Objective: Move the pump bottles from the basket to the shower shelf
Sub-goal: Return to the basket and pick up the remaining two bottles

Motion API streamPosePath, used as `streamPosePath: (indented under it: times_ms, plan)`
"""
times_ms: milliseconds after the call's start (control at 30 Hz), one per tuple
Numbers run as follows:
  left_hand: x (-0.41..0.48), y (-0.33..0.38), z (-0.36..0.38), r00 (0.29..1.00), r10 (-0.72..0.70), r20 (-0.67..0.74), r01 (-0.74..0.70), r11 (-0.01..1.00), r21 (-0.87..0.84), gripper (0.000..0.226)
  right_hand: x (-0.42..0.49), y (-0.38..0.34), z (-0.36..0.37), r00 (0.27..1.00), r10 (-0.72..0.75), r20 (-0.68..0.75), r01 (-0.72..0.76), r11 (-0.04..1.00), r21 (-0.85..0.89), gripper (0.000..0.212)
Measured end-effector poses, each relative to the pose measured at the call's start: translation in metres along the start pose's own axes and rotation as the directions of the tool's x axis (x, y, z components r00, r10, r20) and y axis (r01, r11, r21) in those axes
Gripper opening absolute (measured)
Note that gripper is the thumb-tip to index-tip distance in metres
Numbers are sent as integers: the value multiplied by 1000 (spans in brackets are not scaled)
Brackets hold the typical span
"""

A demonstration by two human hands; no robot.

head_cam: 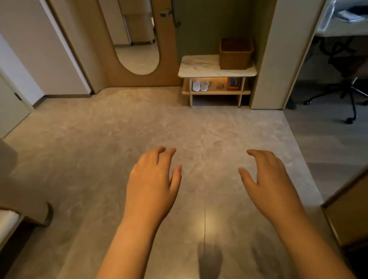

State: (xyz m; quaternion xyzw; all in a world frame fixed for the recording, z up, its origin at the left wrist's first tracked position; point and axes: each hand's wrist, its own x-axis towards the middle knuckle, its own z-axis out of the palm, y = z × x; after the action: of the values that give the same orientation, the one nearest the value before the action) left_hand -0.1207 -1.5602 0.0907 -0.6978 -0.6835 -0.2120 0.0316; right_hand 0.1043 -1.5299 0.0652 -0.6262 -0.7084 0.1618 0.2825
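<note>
Grey stone-look floor fills most of the view. Wooden door with oval mirror ahead; low marble-topped bench beside it carries a brown basket, contents not visible. Left hand and right hand hover forward, fingers loosely spread, both empty.
</note>
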Motion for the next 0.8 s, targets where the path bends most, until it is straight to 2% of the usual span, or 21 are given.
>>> streamPosePath:
  times_ms: [433, 533, 800]
  plan:
    - [243, -84, 92, 997, 28, 69, -20, 994, -110, 42, 238, -5, 64, 1000, 23, -4, -23, 999, 31, 47]
    - [288, -84, 110, 993, 85, 81, -76, 990, -117, 41, 275, 1, 76, 996, -29, -83, 28, 999, -20, 44]
    - [398, -63, 168, 981, 159, 109, -145, 982, -122, 37, 371, 48, 79, 993, 96, -70, -97, 995, -11, 49]
